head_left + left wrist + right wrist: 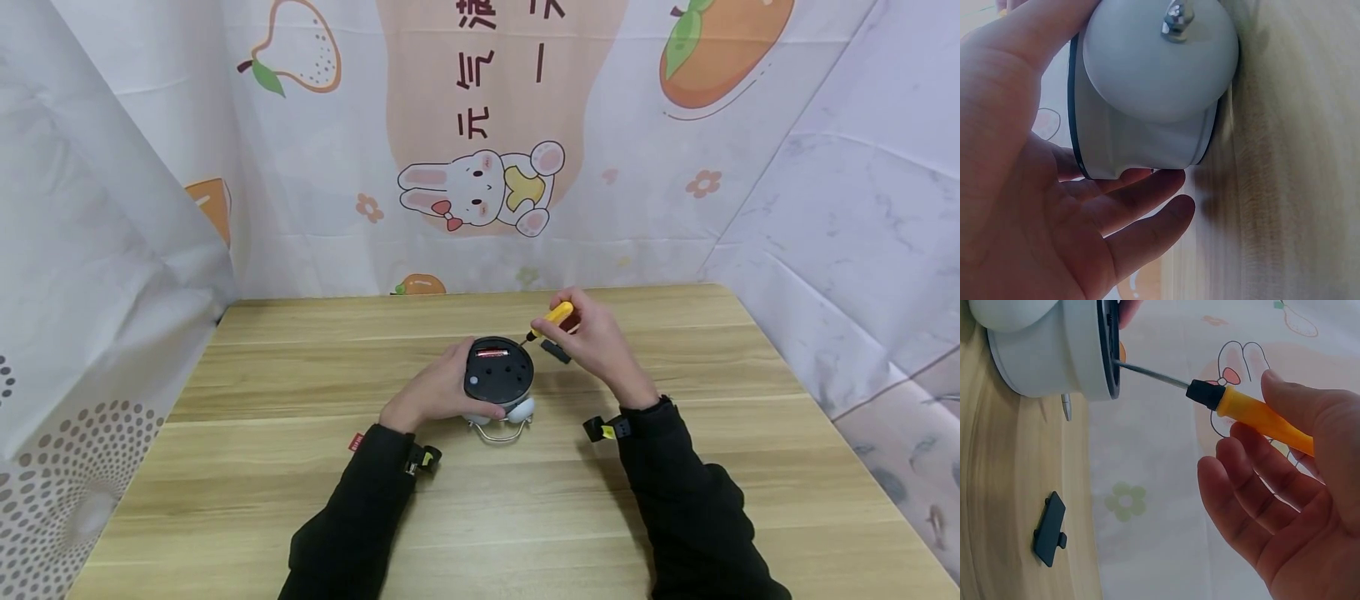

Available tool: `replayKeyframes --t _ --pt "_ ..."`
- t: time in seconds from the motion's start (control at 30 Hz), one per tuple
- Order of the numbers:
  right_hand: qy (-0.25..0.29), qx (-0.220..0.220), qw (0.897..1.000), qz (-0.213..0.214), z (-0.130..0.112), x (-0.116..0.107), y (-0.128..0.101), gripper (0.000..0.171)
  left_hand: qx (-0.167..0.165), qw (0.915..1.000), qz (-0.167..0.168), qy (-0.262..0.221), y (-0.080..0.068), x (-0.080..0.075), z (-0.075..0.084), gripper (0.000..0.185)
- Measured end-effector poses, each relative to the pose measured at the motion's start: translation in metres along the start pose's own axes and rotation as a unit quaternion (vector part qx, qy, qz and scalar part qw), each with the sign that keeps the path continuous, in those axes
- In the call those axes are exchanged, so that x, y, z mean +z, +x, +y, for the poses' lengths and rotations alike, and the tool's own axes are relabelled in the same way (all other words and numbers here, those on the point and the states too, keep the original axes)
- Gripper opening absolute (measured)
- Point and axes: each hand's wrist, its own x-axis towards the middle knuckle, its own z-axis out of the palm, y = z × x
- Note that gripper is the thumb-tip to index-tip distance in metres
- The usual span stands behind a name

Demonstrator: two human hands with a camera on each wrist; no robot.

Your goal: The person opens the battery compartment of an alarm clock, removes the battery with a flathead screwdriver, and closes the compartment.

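Observation:
A twin-bell alarm clock point(498, 390) lies with its black back facing up, its bells and wire handle toward me. In its back an uncovered compartment shows a battery point(492, 353). My left hand point(437, 387) grips the clock by its left side, the thumb near a white bell point(1160, 62). My right hand point(602, 346) holds a screwdriver point(1260, 415) with a yellow handle, between thumb and fingers. The screwdriver's metal tip reaches the rim of the clock's back near the compartment; whether it touches anything inside is hidden. A black battery cover point(1050, 528) lies on the table beside the clock.
The wooden table point(300, 500) carries all of this. Behind it hangs a white printed curtain point(315, 167) with a rabbit and fruit. Pale cloth hangs at both sides. A small red tag point(356, 442) shows at the left sleeve.

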Motion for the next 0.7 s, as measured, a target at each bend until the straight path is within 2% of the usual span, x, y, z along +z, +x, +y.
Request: replayKeyframes --t 0.7 --pt "-0.045 -0.025 0.999 -0.005 -0.0047 0.0069 -0.0022 0.025 -0.010 0.9999 -0.005 0.003 -0.0015 -0.0010 0.0019 0.118"
